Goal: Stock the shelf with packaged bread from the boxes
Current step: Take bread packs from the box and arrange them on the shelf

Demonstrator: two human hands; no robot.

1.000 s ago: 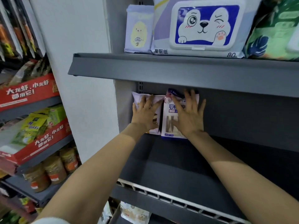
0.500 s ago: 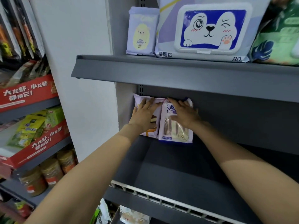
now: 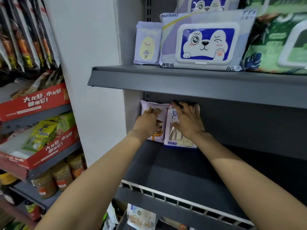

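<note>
Grey metal shelf (image 3: 174, 166) carries two plastic bread packets standing at its far left corner. Left hand (image 3: 147, 124) lies on the pale lilac packet (image 3: 153, 107), fingers loosely bent; right hand (image 3: 188, 121) presses spread fingers on the white packet (image 3: 180, 141) beside it.

Wipes pack (image 3: 201, 42) — "湿厕纸", "80" (brand "HuiBaiLi"); red box (image 3: 35, 101) — "大龙虾,小龙虾"

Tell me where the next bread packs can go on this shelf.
Bare shelf floor runs from the white wire rail back to the two standing bread packs, and right of them along the back wall. The back left corner is crowded: both packs and both hands.
</note>
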